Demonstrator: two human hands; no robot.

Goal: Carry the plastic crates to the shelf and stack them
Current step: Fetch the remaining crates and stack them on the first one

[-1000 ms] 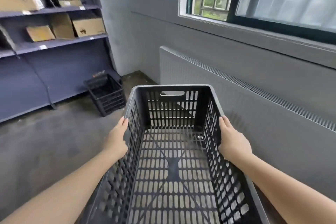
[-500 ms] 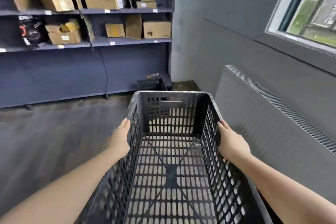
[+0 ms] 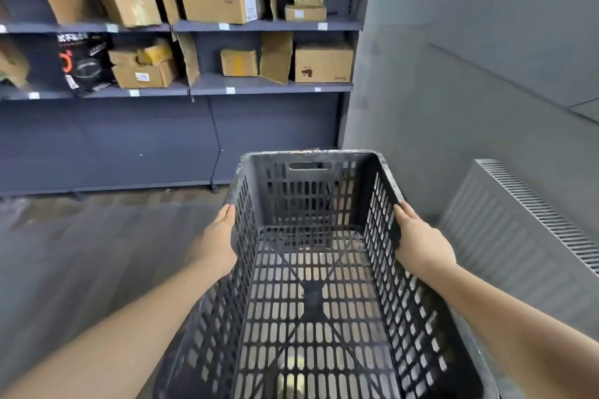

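Note:
I hold an empty black slotted plastic crate [image 3: 311, 301] out in front of me, level above the floor. My left hand [image 3: 215, 244] grips its left long wall from outside, and my right hand [image 3: 421, 241] grips the right wall. The dark blue shelf [image 3: 269, 87] stands straight ahead against the back wall. Through the crate's far wall I make out dark slats of another crate on the floor by the shelf, mostly hidden.
Cardboard boxes [image 3: 322, 61] and a black bag [image 3: 82, 63] fill the two upper shelf levels. A grey wall [image 3: 453, 91] and a ribbed radiator [image 3: 525, 227] run along the right. Grey floor [image 3: 97, 253] spreads to the left.
The view has swung left and forward: the shelf now fills the view ahead, the window has left the frame, and the floor crate is hidden behind the carried one. Both hands keep their grip.

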